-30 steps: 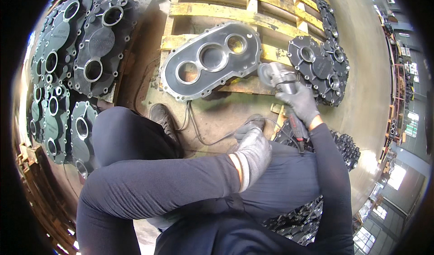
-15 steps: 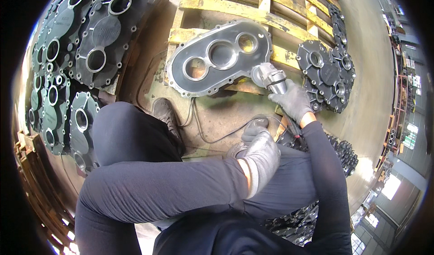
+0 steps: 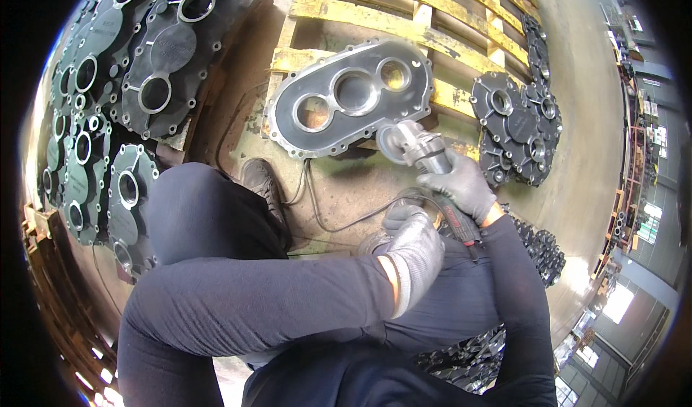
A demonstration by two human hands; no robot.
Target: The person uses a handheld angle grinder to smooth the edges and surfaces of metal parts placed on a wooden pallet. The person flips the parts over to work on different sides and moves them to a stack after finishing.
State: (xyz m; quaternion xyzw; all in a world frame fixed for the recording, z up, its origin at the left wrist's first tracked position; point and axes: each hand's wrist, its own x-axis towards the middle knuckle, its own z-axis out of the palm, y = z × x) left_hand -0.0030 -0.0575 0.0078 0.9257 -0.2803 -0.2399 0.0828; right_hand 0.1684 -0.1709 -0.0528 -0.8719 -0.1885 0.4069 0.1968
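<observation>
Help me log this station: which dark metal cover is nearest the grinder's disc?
The middle cover, alone on the near edge of the yellow pallet: the disc is by its rim, while the left covers and right covers lie farther off.

Blk/silver cover [image 3: 344,124] w/ 3 holes lies flat, gry angle grinder [image 3: 422,146] nr its lower-rt edge.

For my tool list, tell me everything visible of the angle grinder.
The angle grinder has a silver, metallic-looking head, a round disc at its front and a dark handle with red accents. The gloved right hand grips it around the middle. It slants, disc toward upper left, at the lower right edge of the dark, three-holed housing cover. Whether they touch, or the disc spins, is unclear.
</observation>
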